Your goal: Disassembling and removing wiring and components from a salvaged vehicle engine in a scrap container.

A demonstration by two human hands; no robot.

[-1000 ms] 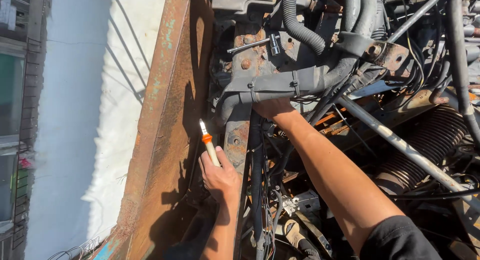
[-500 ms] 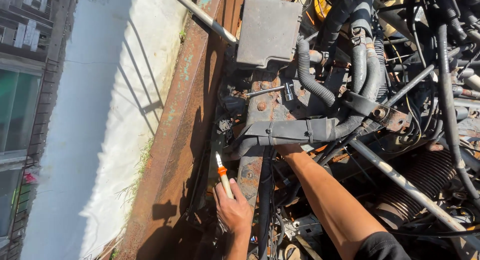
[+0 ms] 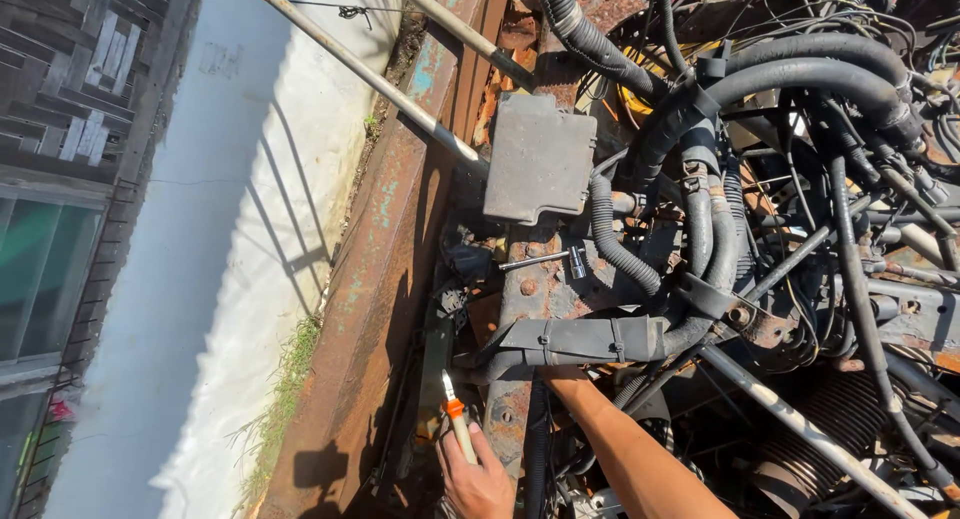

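Observation:
My left hand [image 3: 478, 481] sits at the bottom edge, shut around a pale-handled tool [image 3: 456, 421] with an orange band and a thin tip pointing up along the rusty beam [image 3: 520, 309]. My right arm [image 3: 630, 454] reaches up from the lower right. My right hand [image 3: 560, 376] goes under a black sleeved hose bundle [image 3: 590, 339], so its fingers are hidden. A small socket wrench [image 3: 545, 260] lies on the beam above both hands.
A grey flat box [image 3: 540, 159] is mounted above the wrench. Thick black hoses [image 3: 760, 79] and loose wires crowd the right side. A rusty frame rail [image 3: 390, 239] and a slanted metal rod [image 3: 370, 74] border the left, beside a white wall [image 3: 220, 239].
The view has shifted, so both hands now sit lower in the picture and the grey box and more hoses show. My left hand keeps the tool; my right arm stays under the hose bundle.

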